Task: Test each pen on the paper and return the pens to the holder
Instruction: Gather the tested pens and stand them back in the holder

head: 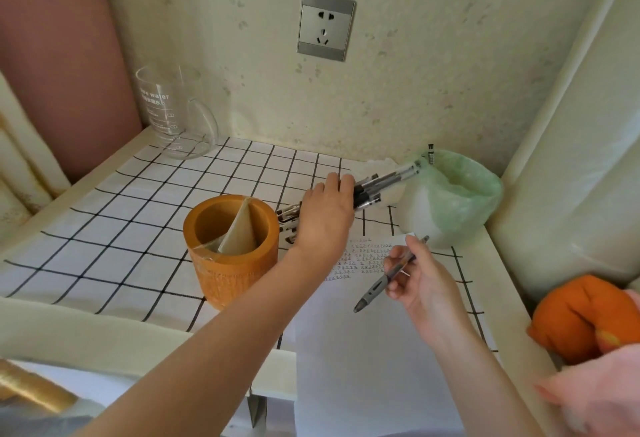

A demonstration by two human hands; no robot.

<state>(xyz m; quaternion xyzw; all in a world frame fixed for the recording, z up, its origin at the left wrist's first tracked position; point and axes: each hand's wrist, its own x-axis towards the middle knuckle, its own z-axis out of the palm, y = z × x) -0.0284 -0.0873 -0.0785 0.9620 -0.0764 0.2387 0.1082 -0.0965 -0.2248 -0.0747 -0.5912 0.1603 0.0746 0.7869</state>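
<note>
Nearest lies the paper (374, 350), a white sheet reaching from the tabletop's (121, 228) front edge up its right side, with rows of small scribbles at its far end. Above those marks the right grip (420, 284) holds one grey pen (379, 286), pinched between thumb and fingers at mid-barrel; the tip points down and left and hovers just over the sheet, the back end sticking up past the fingers. An orange cloth (581, 315) sits at the right edge.

Left of the paper stands the orange holder (235, 273), upright on the checked cloth, with a taped card divider inside.

Just behind the holder the left grip (327, 213) reaches across, palm down, fingers curled over a bundle of pens (384, 182) that pokes out on both sides of it, the far ends touching a white bin (457, 194) lined with a green bag.

Farther back a glass mug (173, 114) stands in the left corner, and a wall socket (325, 26) sits above.
</note>
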